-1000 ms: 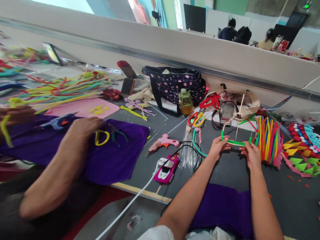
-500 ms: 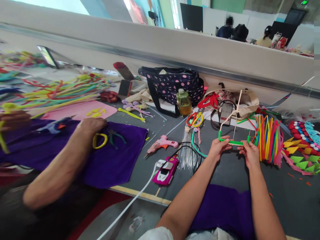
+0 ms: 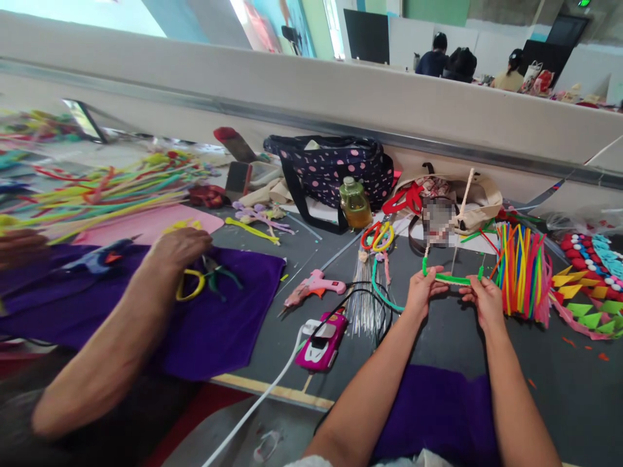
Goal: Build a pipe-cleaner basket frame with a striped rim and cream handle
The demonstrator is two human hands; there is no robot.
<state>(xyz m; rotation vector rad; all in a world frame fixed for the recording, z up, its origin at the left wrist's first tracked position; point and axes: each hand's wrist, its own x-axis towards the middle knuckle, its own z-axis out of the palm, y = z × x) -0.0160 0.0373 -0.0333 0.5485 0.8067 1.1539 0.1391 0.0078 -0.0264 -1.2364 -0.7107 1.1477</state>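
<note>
Between my two hands stretches a green pipe-cleaner frame (image 3: 453, 279), its ends bent upward. My left hand (image 3: 424, 288) pinches its left part and my right hand (image 3: 483, 295) pinches the right corner. A cream wrapped stem (image 3: 467, 189) and a thin bare wire rise from the piece. Right of my right hand lies a bundle of coloured pipe cleaners (image 3: 520, 272). To the left of my left hand are a bunch of silver wires (image 3: 366, 301) and red and yellow-handled scissors (image 3: 378, 236).
A pink glue gun (image 3: 314, 287) lies near a magenta car-shaped power strip (image 3: 322, 342) with a white cord. A co-worker's arm (image 3: 117, 324) reaches over a purple cloth (image 3: 228, 324). A patterned bag (image 3: 335, 170) and a bottle (image 3: 355, 202) stand behind.
The view has shifted slightly. My hands still hold the green frame in nearly the same place. The co-worker's hands have moved a little.
</note>
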